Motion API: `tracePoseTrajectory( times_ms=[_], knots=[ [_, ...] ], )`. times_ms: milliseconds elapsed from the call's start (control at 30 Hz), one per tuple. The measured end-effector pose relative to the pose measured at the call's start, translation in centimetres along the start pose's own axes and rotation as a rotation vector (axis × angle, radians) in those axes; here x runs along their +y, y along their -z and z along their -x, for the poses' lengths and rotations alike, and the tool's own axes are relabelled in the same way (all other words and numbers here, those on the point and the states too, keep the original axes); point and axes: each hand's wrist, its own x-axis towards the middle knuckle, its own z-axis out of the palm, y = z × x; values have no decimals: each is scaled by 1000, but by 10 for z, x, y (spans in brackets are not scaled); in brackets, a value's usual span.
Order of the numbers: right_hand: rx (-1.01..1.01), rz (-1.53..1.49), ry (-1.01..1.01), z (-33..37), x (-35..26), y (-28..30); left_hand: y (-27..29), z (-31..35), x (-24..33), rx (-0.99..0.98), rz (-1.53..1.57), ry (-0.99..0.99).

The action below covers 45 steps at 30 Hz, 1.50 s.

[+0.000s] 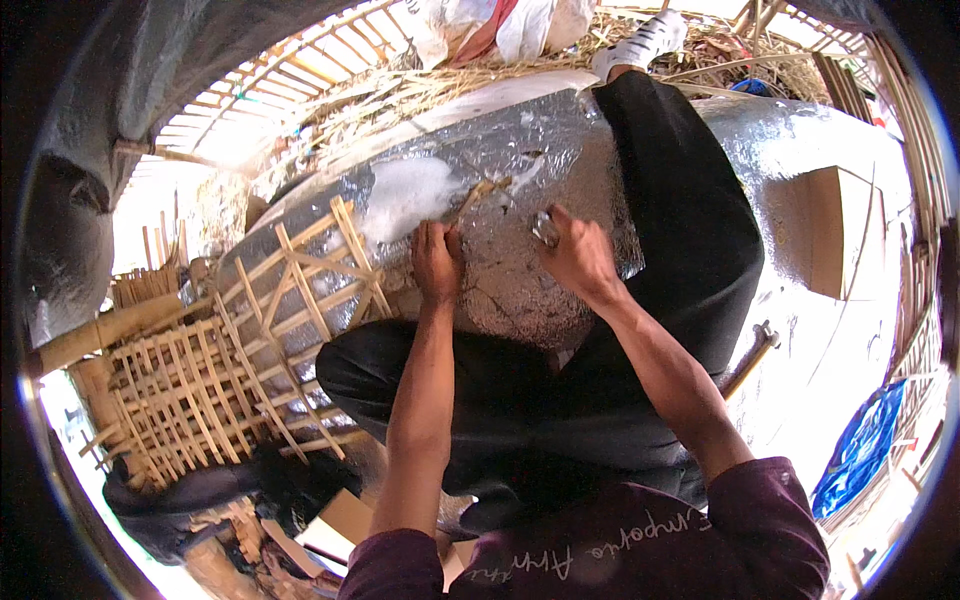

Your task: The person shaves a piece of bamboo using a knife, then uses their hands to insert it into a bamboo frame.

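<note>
My left hand [438,262] is closed, its fingers curled down against the shiny silver sheet [510,280] in front of my lap. Just beyond its fingertips lies a thin, yellow-brown strip [483,190]; whether the hand grips it I cannot tell. My right hand [582,258], a short way to the right, is shut on a small shiny, clear or metallic object [545,229] that sticks out past the thumb side. White fluffy material [410,195] rests on the sheet beyond my left hand.
A bamboo lattice frame [300,275] and a woven bamboo panel [180,395] lie to the left. On the right are a cardboard piece [830,230], a hammer-like tool [755,360] and blue plastic [860,450]. My outstretched leg [680,190] borders the right side.
</note>
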Motion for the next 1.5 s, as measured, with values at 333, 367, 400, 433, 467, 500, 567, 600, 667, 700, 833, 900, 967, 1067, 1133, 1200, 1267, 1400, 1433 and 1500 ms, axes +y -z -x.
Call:
tracePoseTrajectory(
  times_ms=[333, 367, 400, 433, 467, 500, 567, 600, 667, 700, 833, 900, 967, 1067, 1133, 1200, 1267, 1400, 1433, 1500],
  knots=[
    [-31, -60, -63, 3, 3, -3, -1, -8, 3, 31, 58, -1],
    [-20, -101, -80, 4, -14, 17, -2, 0, 6, 16, 64, 20],
    [-1, -142, -99, 6, -21, 26, -4, -2, 7, 28, 99, 17],
    [-2, -205, -106, 9, -16, 21, -4, -2, 9, 17, 86, 15],
    [-3, -268, -113, 12, -10, 13, -4, -2, 10, 6, 74, 12],
    [4, -329, -118, 14, -4, 7, -3, -4, 12, 1, 65, 4],
    [-6, 64, -72, 16, 25, -24, -5, -2, 10, 15, 60, -8],
    [-29, -14, -91, 13, 17, -20, -1, 1, 2, 28, 67, -4],
    [-23, -134, -86, 5, 0, 3, 4, -2, 8, 34, 56, 28],
    [4, -169, -76, 6, -11, 19, 6, -2, 13, 23, 64, 25],
    [-63, -362, -187, 12, -10, 17, 3, -6, 17, 14, 95, 7],
    [-60, -71, -89, 14, -2, -8, 3, -3, 10, 45, 84, -11],
    [-90, -152, -112, 13, -2, -6, 2, -7, 3, 43, 92, -5],
    [-98, -104, -133, 11, -26, 30, 1, -1, 14, 34, 99, 10],
    [-129, -225, -179, 10, -18, 20, -2, -3, 11, 34, 89, -9],
    [-63, -254, -49, 17, 19, -15, -5, -1, 7, 39, 46, -38],
    [-124, -97, -112, 14, 5, -10, 0, 8, -2, 10, 52, 5],
    [-7, -113, -98, 10, -20, 22, 2, -2, 17, 21, 71, 6],
    [-51, -155, -128, 13, -17, 19, 3, -6, 19, 15, 67, 3],
    [-121, -238, -181, 16, -4, 4, 2, -3, 16, -4, 75, 35]
  ],
)
